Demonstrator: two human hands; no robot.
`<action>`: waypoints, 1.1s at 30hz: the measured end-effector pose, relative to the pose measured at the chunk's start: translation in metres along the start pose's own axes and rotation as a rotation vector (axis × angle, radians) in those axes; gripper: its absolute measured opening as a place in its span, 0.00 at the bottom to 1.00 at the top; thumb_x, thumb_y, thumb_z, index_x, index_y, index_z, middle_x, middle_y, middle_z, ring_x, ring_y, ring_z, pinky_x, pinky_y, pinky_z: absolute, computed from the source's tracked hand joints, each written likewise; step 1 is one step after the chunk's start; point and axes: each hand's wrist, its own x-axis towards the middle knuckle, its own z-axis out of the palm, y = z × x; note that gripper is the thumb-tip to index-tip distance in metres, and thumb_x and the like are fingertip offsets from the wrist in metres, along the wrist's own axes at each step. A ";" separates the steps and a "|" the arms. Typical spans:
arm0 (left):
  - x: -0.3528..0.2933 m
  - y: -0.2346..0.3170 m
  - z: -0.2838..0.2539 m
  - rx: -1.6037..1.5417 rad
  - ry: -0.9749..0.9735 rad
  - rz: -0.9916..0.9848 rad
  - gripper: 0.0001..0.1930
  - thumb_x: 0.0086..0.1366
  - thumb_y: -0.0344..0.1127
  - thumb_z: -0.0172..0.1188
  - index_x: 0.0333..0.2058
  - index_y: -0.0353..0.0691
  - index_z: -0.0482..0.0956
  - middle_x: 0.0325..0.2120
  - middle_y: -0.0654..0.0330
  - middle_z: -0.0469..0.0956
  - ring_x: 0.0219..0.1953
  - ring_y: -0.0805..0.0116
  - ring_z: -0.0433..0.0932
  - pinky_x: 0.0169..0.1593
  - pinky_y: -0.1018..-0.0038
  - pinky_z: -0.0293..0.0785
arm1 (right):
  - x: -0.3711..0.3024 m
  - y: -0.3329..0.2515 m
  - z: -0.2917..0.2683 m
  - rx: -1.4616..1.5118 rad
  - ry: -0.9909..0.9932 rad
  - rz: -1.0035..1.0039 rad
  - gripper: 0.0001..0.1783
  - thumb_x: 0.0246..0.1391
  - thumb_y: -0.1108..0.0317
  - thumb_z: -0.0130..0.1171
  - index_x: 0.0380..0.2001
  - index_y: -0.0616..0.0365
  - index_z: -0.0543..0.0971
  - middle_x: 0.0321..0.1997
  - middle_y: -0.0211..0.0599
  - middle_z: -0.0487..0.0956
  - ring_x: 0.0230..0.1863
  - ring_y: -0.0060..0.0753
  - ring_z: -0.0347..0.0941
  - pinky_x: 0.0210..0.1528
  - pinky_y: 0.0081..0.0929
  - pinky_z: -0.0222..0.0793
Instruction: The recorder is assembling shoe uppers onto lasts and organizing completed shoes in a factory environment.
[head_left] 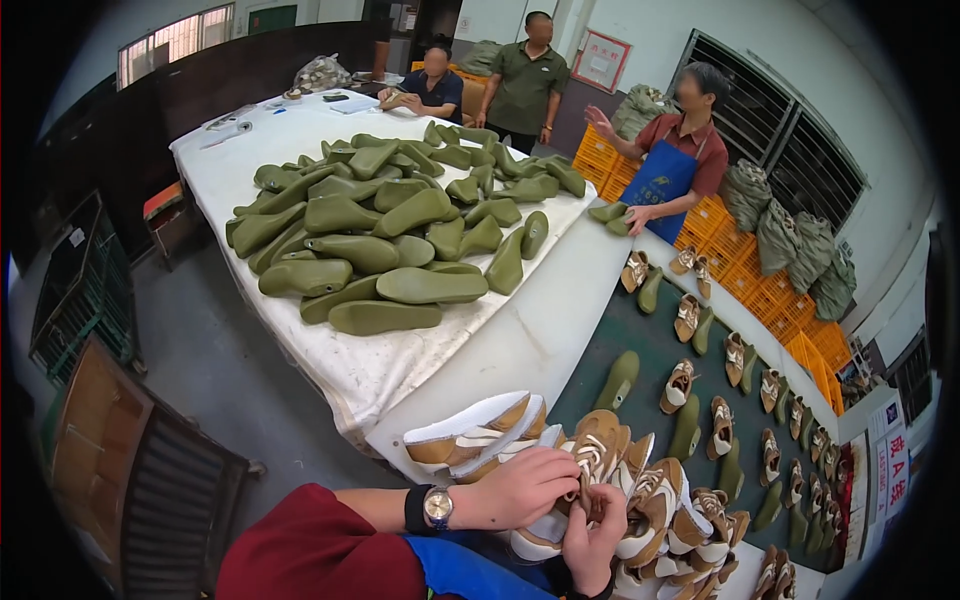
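My left hand (pixel 522 487), with a wristwatch (pixel 438 507) and a dark band at its wrist, pinches the collar edge of a brown and white lace-up shoe upper (pixel 600 436). Beside it, my right hand (pixel 598 530) grips the same edge, thumb and fingers pressed together. The upper's toe points away from me. To its left lie white-lined uppers (pixel 470 436) on their sides. A pile of similar brown and white uppers (pixel 690 525) sits just right of my right hand. My fingers partly hide the collar.
Olive-green shoe lasts (pixel 400 220) are heaped on the white-covered table (pixel 330 360). Lasts and shoe uppers stand in rows on a green conveyor belt (pixel 640 330) at right. Across it, a person in a blue apron (pixel 660 175) holds lasts. Two other people are behind the table. A wooden chair (pixel 130 480) stands at left.
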 end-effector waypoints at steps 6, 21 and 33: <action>0.011 0.011 0.000 0.023 -0.046 -0.102 0.17 0.51 0.35 0.62 0.38 0.35 0.71 0.40 0.53 0.70 0.46 0.54 0.69 0.50 0.63 0.66 | -0.006 0.019 -0.005 0.004 0.069 0.015 0.15 0.44 0.85 0.52 0.38 0.63 0.68 0.31 0.34 0.71 0.30 0.20 0.70 0.32 0.17 0.66; 0.012 0.013 0.014 -0.106 0.066 -0.160 0.07 0.50 0.30 0.60 0.28 0.36 0.73 0.39 0.53 0.70 0.43 0.54 0.70 0.46 0.64 0.66 | -0.004 0.008 -0.011 0.043 0.095 -0.119 0.13 0.41 0.84 0.57 0.33 0.65 0.72 0.31 0.38 0.69 0.25 0.23 0.66 0.26 0.16 0.62; 0.012 0.018 0.002 -0.330 0.010 -0.118 0.10 0.56 0.33 0.60 0.20 0.36 0.70 0.43 0.55 0.70 0.52 0.53 0.63 0.56 0.60 0.57 | -0.013 0.018 -0.016 0.041 0.127 -0.044 0.17 0.43 0.82 0.58 0.41 0.67 0.74 0.32 0.37 0.74 0.30 0.22 0.70 0.32 0.16 0.66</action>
